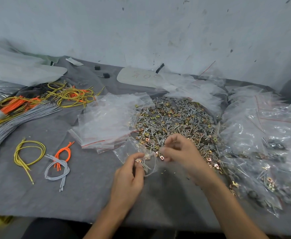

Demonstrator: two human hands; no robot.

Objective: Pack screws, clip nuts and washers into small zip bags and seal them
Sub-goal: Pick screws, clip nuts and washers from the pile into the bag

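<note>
A big heap of screws, brass clip nuts and grey washers (174, 121) covers the middle of the grey cloth. At its near edge my left hand (130, 176) pinches a small clear zip bag (142, 158) with screws and a clip nut inside. My right hand (180, 150) is at the bag's mouth, fingers closed on a copper clip nut (161, 157). A stack of empty zip bags (106, 121) lies left of the heap.
Filled bags (262, 144) are piled at the right. Loose yellow (27, 154), orange (63, 154) and grey cables (58, 169) lie on the left, with bigger cable bundles (20, 109) behind. The wall is close behind; the table edge (55, 218) runs near me.
</note>
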